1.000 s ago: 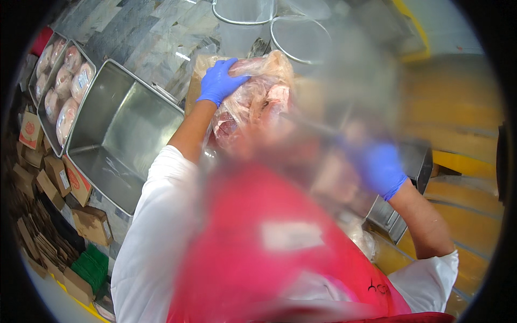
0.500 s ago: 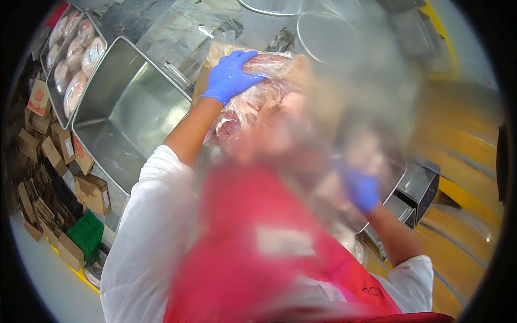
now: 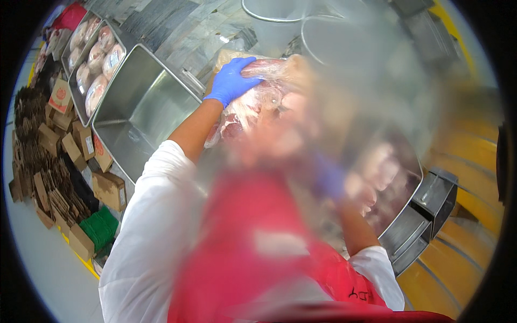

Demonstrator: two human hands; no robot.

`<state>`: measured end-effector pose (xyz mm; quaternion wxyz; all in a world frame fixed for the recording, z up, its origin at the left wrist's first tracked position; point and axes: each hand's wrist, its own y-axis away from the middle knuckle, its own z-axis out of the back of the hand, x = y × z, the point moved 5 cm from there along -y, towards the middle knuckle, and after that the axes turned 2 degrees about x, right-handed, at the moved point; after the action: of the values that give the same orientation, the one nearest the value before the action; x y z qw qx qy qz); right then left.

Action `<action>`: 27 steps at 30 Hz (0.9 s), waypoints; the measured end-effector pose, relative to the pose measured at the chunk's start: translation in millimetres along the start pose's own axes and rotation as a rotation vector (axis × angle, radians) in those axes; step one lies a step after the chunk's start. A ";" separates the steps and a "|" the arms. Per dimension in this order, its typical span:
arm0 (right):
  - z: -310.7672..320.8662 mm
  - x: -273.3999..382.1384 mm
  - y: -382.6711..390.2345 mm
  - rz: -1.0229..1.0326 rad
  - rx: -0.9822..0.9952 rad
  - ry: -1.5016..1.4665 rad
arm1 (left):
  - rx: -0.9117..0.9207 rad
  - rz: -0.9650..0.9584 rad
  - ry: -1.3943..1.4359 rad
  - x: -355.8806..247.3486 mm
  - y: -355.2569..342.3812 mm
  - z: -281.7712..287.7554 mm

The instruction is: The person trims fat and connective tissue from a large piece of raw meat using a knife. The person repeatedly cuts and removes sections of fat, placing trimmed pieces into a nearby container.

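Note:
My left hand (image 3: 232, 81), in a blue glove, grips the upper left of a block of plastic-wrapped raw meat (image 3: 261, 102) on brown wrapping or cardboard. My right hand (image 3: 329, 177), also gloved, is low and right of that meat, beside more pieces of meat (image 3: 377, 161) in a metal tub (image 3: 410, 199). Its fingers are hidden in a large blurred patch of the picture, so I cannot see what they hold. A red apron covers my front.
Left stand a steel tub (image 3: 145, 102) and trays of wrapped meat rounds (image 3: 97, 56), with stacked cardboard boxes (image 3: 72, 145) and a green bundle (image 3: 98, 229) beyond. Round containers (image 3: 269, 16) are at the back, steel pans (image 3: 433, 191) and yellow surfaces (image 3: 452, 247) at right.
My right hand has moved left, from over the right-hand tub toward the middle, near the wrapped meat. My left hand stays on the meat. The surroundings have shifted in the view.

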<state>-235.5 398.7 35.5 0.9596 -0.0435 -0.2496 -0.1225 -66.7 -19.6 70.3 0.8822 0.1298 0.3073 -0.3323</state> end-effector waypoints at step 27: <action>243.9 127.2 -57.1 0.048 0.352 0.549 | 0.040 0.155 0.115 1.4 -18.9 -23.7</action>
<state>-256.9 351.7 311.6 0.9865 0.1516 0.0020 -0.0618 -89.3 -24.1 50.5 0.8835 0.1895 0.3396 -0.2612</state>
